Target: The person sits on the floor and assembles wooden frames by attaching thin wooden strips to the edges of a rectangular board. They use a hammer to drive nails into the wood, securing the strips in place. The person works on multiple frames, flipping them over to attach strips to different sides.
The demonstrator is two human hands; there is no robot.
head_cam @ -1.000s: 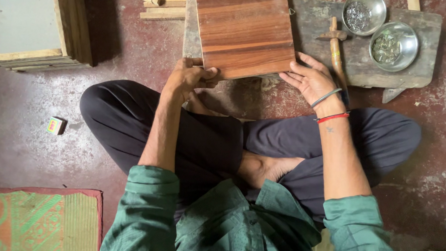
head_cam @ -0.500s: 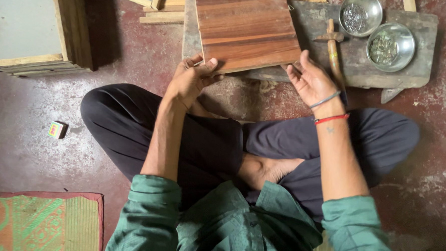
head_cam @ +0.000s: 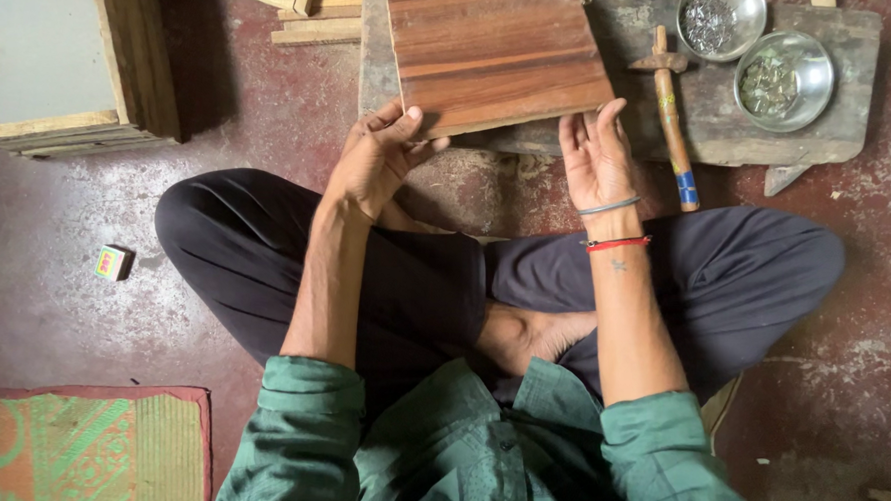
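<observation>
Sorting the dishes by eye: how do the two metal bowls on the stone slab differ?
The upper bowl is cut off by the frame's top edge and holds grey, silvery bits; the lower bowl shows whole and holds duller, greenish-brown pieces. Both are round, shiny metal, side by side on the slab.

Soft, even daylight, no harsh glare, faint shadow beneath the wooden board point(head_cam: 494, 57), small highlights on two metal bowls point(head_cam: 783, 80), sharp focus throughout, slight wide-angle stretch at edges

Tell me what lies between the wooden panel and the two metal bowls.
In the head view, a small wooden hammer lies on the stone slab between the wooden panel and the metal bowls.
</observation>
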